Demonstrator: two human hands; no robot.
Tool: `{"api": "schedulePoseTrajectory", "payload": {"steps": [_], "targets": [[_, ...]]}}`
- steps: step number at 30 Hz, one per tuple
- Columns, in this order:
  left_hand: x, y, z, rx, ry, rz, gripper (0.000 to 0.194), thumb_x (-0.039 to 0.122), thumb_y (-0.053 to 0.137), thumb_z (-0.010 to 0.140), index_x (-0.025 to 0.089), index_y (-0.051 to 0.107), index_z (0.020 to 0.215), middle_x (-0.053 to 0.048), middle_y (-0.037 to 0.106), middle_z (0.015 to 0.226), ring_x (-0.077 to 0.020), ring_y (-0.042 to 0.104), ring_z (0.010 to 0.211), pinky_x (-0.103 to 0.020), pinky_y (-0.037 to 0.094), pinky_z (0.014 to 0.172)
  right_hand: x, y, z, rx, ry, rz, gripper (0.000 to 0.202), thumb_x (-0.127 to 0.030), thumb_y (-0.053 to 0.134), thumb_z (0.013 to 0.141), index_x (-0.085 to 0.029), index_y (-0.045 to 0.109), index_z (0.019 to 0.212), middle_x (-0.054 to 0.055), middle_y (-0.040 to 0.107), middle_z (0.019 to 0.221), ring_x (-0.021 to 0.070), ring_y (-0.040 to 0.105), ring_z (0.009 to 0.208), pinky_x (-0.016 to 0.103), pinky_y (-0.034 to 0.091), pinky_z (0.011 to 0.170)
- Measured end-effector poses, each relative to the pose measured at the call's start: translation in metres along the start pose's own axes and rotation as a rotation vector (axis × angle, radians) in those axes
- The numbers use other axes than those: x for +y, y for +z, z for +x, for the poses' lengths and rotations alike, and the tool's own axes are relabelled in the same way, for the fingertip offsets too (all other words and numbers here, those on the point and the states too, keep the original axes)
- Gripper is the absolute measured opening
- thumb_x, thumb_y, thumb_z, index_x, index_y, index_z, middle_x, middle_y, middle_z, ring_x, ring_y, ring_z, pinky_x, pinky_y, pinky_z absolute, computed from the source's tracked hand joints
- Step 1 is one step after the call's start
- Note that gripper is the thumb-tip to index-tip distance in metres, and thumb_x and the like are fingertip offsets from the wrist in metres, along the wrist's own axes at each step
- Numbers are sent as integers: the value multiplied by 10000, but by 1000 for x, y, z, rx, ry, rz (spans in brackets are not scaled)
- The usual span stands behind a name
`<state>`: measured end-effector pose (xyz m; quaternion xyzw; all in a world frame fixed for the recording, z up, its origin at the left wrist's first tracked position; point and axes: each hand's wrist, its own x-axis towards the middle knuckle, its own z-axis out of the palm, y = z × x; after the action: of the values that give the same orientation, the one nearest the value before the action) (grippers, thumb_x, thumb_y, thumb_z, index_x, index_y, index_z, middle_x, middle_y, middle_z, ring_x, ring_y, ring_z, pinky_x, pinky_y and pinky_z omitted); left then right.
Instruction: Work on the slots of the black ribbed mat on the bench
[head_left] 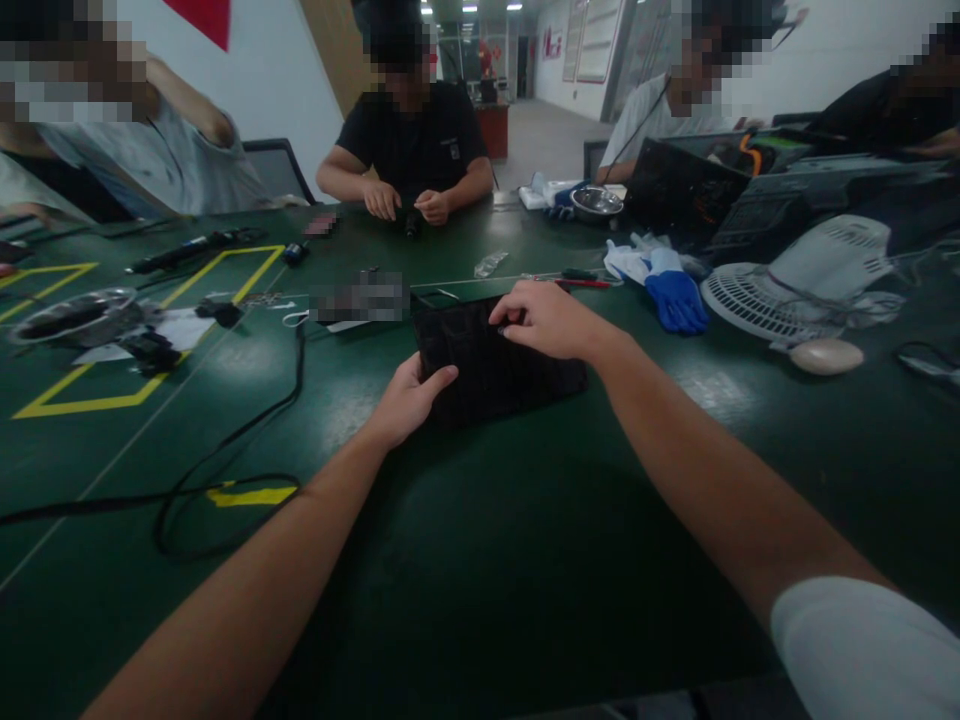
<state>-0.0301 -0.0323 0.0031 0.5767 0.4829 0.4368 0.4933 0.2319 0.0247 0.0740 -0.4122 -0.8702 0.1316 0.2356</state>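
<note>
So both hands are on a flat black panel lying near the middle of the green table. Left hand grips its near left corner, thumb on top, fingers tucked under. Right hand sits at the panel's far edge, fingers curled down pressing on it. A black cable loops off to the left, and a blue glove lies toward the right edge by a white fan.

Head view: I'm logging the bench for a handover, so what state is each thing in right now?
Black flat panel: lying flat on the green table, held by both hands.
Left hand: gripping the panel's near-left edge.
Right hand: fingers bent on its far edge.
Blue glove: lying unworn.
White fan: tipped over.
Black cable: loose, looped.
</note>
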Motion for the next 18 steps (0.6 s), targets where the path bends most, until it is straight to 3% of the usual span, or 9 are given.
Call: {"api": "schedulePoseTrajectory", "payload": {"steps": [18], "targets": [[-1,1,0,0,1,-11,459,396,802,864,190,697,1261,-98,821,1229,-338,748,1244,-542,599,1130,-7,4,-2,40,33,-42,222,-193,732,912,-208,843,1105,76,687,1063,215,620,900,382,470,866]]}}
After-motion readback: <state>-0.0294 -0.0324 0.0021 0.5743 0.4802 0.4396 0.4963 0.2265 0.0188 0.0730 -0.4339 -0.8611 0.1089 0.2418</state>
